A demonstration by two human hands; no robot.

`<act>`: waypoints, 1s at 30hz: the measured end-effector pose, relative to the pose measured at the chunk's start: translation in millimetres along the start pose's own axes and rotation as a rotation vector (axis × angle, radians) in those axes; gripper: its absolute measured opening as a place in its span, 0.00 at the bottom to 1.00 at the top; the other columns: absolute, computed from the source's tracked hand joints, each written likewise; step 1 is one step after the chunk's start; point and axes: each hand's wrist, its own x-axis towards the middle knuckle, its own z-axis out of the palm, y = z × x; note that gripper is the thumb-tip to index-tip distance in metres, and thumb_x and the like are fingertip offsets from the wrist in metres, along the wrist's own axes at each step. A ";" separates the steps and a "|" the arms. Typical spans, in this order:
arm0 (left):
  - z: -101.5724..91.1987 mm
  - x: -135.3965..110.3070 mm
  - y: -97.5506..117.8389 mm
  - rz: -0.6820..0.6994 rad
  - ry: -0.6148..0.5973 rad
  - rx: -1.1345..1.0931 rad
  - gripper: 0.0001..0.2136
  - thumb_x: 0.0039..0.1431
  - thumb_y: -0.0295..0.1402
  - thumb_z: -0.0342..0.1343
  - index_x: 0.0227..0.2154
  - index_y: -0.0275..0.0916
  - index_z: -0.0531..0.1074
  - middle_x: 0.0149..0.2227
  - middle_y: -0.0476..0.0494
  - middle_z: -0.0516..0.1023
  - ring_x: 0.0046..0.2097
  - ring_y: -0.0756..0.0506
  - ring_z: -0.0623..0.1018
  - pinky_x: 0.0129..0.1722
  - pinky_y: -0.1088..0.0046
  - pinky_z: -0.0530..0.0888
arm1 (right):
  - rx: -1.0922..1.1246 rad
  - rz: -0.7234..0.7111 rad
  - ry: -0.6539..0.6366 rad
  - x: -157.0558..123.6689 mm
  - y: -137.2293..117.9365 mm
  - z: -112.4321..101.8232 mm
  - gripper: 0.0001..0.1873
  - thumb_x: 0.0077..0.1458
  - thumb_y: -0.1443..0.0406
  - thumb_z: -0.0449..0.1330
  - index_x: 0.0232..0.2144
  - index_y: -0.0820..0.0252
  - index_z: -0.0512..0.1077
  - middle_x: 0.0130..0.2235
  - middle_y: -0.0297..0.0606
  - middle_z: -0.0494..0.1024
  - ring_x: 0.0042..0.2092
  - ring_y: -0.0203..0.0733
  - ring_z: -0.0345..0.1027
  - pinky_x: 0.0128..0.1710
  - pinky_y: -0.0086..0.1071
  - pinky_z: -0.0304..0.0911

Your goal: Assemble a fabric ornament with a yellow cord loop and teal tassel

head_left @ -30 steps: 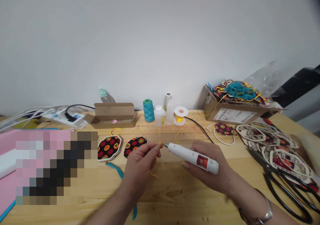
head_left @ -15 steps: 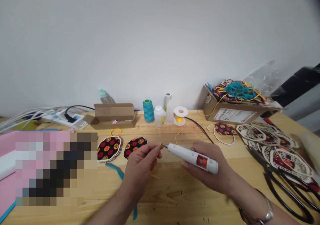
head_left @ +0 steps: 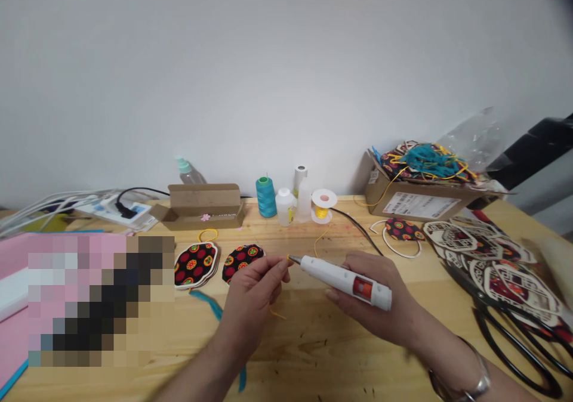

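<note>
Between the thumb and fingertips of my left hand [head_left: 255, 291] a thin yellow cord is pinched, its end [head_left: 288, 258] just showing. A loose tail of yellow cord [head_left: 278, 314] hangs out below that hand. My right hand [head_left: 380, 294] is wrapped round a thick white pen-shaped tool [head_left: 340, 281] with a red window in its side. Its pointed metal tip [head_left: 294, 260] is at the cord end; whether they touch, I cannot tell. Beside my left hand lies a black patterned fabric piece [head_left: 242, 260], partly hidden by the hand. A teal tassel [head_left: 208, 302] runs under my left wrist.
A stack of patterned pieces [head_left: 196, 265] lies left. Behind stand a small open cardboard box [head_left: 203, 216], a teal thread cone [head_left: 265, 198], bottles [head_left: 285, 207] and a yellow cord spool [head_left: 323, 199]. Right are a filled carton [head_left: 412, 202], cut-out pieces [head_left: 452, 236] and black-handled scissors [head_left: 510, 330].
Almost nothing differs. The white tool has shifted very slightly to the right, and both hands keep their grip.
</note>
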 end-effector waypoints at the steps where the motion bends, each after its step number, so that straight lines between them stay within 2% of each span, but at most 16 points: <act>1: 0.1 -0.1 0.0 0.005 -0.002 0.012 0.08 0.49 0.36 0.59 0.27 0.35 0.74 0.21 0.52 0.66 0.20 0.58 0.56 0.18 0.82 0.51 | -0.003 0.004 -0.001 0.0 0.0 -0.1 0.18 0.49 0.56 0.58 0.17 0.60 0.59 0.19 0.29 0.62 0.22 0.30 0.53 0.22 0.27 0.47; 11: 2.2 -2.7 3.3 0.034 0.037 0.172 0.10 0.48 0.38 0.59 0.26 0.35 0.74 0.19 0.53 0.64 0.20 0.57 0.56 0.18 0.80 0.51 | -0.004 0.016 -0.023 -0.4 0.0 -0.4 0.18 0.49 0.56 0.58 0.18 0.60 0.59 0.19 0.29 0.62 0.22 0.29 0.53 0.22 0.26 0.47; 20: 0.4 -0.6 2.1 -0.013 0.002 -0.026 0.08 0.48 0.36 0.59 0.26 0.35 0.74 0.21 0.53 0.65 0.19 0.58 0.55 0.17 0.81 0.50 | -0.010 0.024 -0.019 -0.4 -0.2 -1.0 0.18 0.49 0.56 0.57 0.17 0.60 0.59 0.19 0.29 0.62 0.22 0.30 0.53 0.22 0.27 0.47; 30: 1.1 -2.4 2.8 -0.036 0.003 -0.057 0.07 0.48 0.35 0.60 0.26 0.35 0.75 0.21 0.52 0.66 0.20 0.58 0.57 0.17 0.83 0.52 | 0.002 0.019 -0.007 -0.3 0.5 -0.4 0.18 0.49 0.56 0.58 0.18 0.60 0.57 0.19 0.28 0.61 0.22 0.29 0.53 0.22 0.26 0.48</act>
